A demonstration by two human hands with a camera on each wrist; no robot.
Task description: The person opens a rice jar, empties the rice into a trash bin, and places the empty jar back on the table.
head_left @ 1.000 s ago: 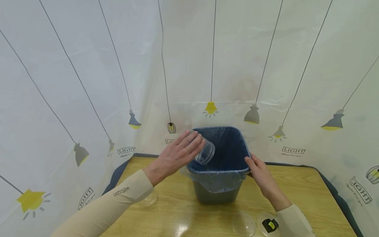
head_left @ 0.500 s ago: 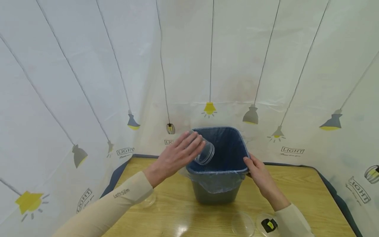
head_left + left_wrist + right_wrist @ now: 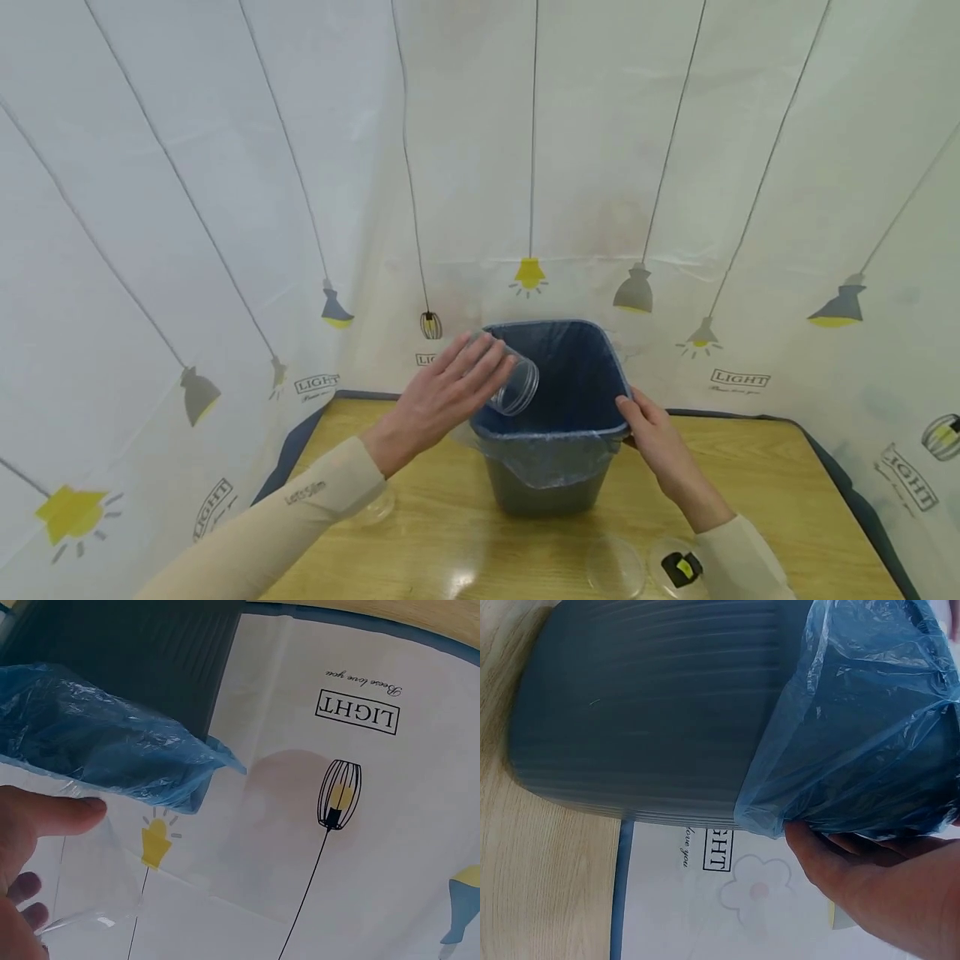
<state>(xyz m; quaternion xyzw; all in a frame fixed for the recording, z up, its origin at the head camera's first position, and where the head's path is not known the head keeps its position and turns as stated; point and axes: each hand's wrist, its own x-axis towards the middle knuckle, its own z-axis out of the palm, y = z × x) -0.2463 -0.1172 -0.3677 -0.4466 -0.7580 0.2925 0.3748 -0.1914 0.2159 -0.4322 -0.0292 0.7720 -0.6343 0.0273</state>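
Observation:
A clear plastic jar [image 3: 519, 388] is tilted on its side, its mouth facing into a dark grey bin [image 3: 543, 493]. My left hand [image 3: 448, 385] grips the jar from above and behind, over the bin's left rim. In the left wrist view, the thumb and fingers go round the transparent jar wall [image 3: 105, 874]. A blue plastic liner [image 3: 551, 462] covers the inside of the bin and folds down over its rim. On the bin's right side, my right hand [image 3: 663, 437] holds the rim and the liner. Its grip also shows in the right wrist view.
The bin stands on a wooden table [image 3: 420, 550]. Near the front right lie a clear round lid [image 3: 615, 568] and another clear round piece [image 3: 666, 583] with a black and yellow item on it. Another clear round object [image 3: 378, 507] sits by the left sleeve. Lamp-printed sheeting [image 3: 570, 167] surrounds the table.
The left hand and jar have shifted very slightly left, with the jar still tilted over the bin. Small light specks seen near the jar's mouth a second ago no longer show. The right hand stays put.

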